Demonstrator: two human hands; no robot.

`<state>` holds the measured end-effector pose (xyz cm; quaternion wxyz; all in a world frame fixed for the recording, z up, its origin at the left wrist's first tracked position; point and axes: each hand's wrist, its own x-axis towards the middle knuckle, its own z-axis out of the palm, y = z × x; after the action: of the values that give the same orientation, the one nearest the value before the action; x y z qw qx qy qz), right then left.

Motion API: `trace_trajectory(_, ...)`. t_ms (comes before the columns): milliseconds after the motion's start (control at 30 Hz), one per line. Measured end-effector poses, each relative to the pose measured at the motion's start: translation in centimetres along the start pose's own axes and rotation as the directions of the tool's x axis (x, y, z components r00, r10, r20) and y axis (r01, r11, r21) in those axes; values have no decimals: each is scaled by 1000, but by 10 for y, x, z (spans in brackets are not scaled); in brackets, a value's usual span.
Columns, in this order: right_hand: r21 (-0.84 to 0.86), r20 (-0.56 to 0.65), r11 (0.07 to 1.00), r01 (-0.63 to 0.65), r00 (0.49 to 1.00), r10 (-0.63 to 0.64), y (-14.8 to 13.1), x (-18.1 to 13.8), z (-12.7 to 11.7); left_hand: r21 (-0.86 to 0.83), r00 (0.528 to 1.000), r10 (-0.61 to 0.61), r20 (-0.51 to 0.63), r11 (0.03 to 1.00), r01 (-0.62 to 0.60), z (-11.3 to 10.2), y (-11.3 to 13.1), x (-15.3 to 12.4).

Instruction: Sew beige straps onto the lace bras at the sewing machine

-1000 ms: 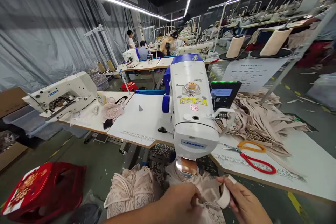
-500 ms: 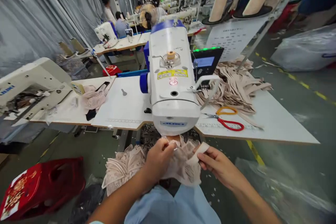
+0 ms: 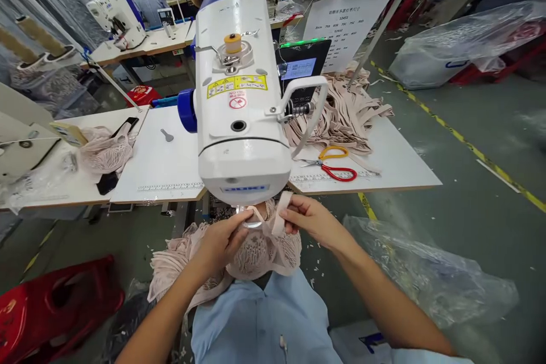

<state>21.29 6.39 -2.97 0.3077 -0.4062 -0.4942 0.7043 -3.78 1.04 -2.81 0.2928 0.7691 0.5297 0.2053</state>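
Observation:
A pale pink lace bra (image 3: 256, 253) hangs over the front of the white sewing machine (image 3: 244, 153), its upper edge close under the machine head. My left hand (image 3: 222, 242) is closed near the needle area, thumb and fingers pinching the bra's edge. Between the thumb and fingers of my right hand (image 3: 313, 219) is a beige strap (image 3: 281, 213), its end looped upward beside the bra. The needle itself is hidden behind the machine head. More lace pieces (image 3: 177, 259) lie bunched at the left, partly behind my left forearm.
Scissors (image 3: 339, 173) with red and orange handles lie on the white table (image 3: 396, 168), in front of a heap of beige straps (image 3: 341, 114). A small grey tool (image 3: 166, 135) rests left of the machine. Red stools (image 3: 63, 301) and plastic bags (image 3: 430, 273) occupy the floor.
The view has shifted, so the machine and table appear farther left and higher. My right hand has raised the strap nearer the machine head. My left hand still pinches the bra, fingers more extended.

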Motion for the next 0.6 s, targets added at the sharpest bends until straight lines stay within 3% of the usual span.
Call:
trace_trajectory(167,-329,-115,935,132,977,-178,-13,27,6,-210,995,-90,-39,974,80,-2,15,-1)
trace_trajectory(267,-569,-150,790,230,915,-375,-16,44,11,-336,981,-177,-78,931,142,-4,33,-4)
trace_trajectory(367,-669,-163,688,281,847,-506,-15,59,14,-394,974,-220,-44,900,186,-5,45,-7)
trace_trajectory(600,-792,-46,534,295,844,-534,-12,71,14,-249,1000,8,-10,968,-10,3,44,-3)
